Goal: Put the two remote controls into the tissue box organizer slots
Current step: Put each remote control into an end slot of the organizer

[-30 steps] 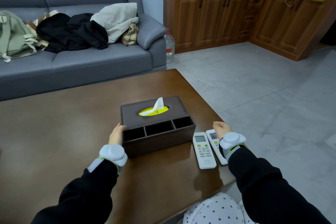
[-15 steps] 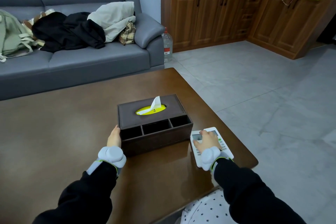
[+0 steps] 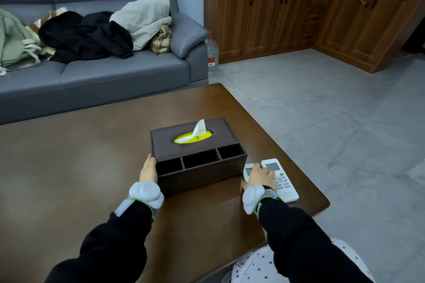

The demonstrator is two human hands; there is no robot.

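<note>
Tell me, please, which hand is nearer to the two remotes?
The right. The right hand lies on top of the remotes, covering their near halves. The left hand rests against the left end of the tissue box, which stands between it and them.

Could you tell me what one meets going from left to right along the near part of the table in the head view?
Left hand → tissue box organizer → narrower remote control → right hand → wider remote control → table edge.
</note>
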